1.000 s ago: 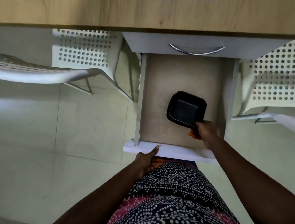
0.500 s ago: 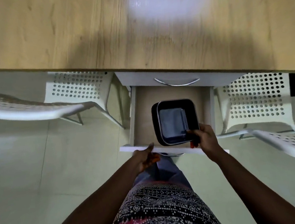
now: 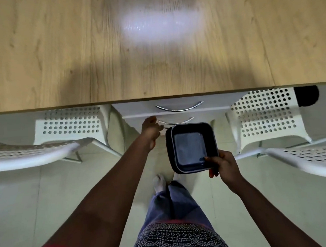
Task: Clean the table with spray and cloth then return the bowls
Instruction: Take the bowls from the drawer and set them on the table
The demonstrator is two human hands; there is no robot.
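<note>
A: Just left of the grip, what is seen of the bowls [image 3: 192, 147]?

B: A black, square stack with rounded corners is seen, its flat inner floor showing greyish. Two rims can be made out along the near edge, so more than one bowl seems to be nested. The stack is held level in the air, below the table [image 3: 152, 46] edge and in front of the drawers [image 3: 176, 110], above the tiled floor [image 3: 47, 200].

A: How are the hands posed?

B: Well left of the grip, the left hand [image 3: 151, 129] is stretched forward on a straight arm to the lower drawer front, its fingers curled at the edge beside the lower handle [image 3: 176, 120]; whether the handle itself is gripped cannot be told. The right hand [image 3: 223, 165] is clenched on the near right corner of the bowls, thumb laid inside over the rim, fingers wrapped beneath.

A: And what is found around it?

B: Far left of the grip, a white perforated chair [image 3: 65, 135] is stood, its seat facing inward. Beyond the grip, two curved metal handles are mounted on white drawer fronts, the upper handle [image 3: 179, 106] clear, the lower one partly covered by the bowls. Below the grip, socked feet [image 3: 159, 182] and blue trousers [image 3: 174, 204] are seen. Right of the grip, a second white chair [image 3: 265, 119] is stood close to the bowls, and a dark object [image 3: 306, 96] is tucked under the table edge.
</note>
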